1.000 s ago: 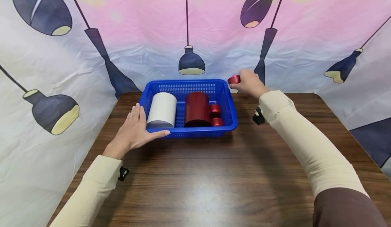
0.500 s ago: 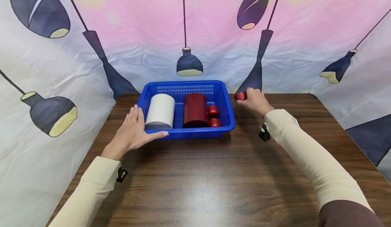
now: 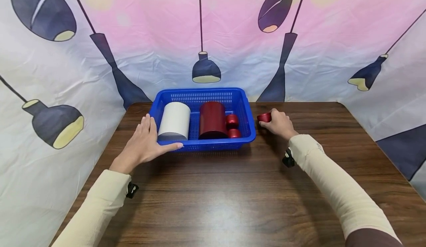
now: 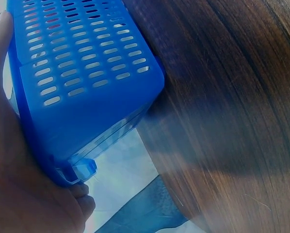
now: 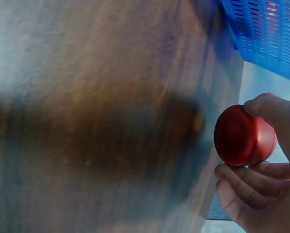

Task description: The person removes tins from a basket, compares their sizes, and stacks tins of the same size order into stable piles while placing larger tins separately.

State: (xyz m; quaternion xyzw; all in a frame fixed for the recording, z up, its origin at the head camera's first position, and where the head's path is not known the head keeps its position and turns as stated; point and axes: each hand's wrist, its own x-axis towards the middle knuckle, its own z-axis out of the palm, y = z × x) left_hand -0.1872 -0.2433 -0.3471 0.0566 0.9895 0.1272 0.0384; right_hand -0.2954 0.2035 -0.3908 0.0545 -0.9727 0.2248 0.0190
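Note:
A blue plastic basket (image 3: 203, 142) stands at the far side of the table. My left hand (image 3: 143, 143) lies against its front left corner, fingers straight along the left rim and thumb along the front rim. Inside lie a white cylinder (image 3: 175, 119), a dark red cylinder (image 3: 213, 117) and two small red rounded pieces, a rear one (image 3: 232, 119) and a front one (image 3: 234, 133). Right of the basket, my right hand (image 3: 280, 124) pinches a small red cup-shaped piece (image 5: 244, 136) between thumb and fingers, low over the table. Its round base shows in the right wrist view.
The brown wooden table (image 3: 213, 195) reaches back to a printed cloth (image 3: 159, 36) with lamp pictures, hanging behind and at the sides. The basket's slotted wall (image 4: 87, 53) fills the upper left of the left wrist view.
My right hand has come down and toward me with the small red cup-shaped piece, from behind the basket's right corner to beside its right wall. My left hand stays at the basket.

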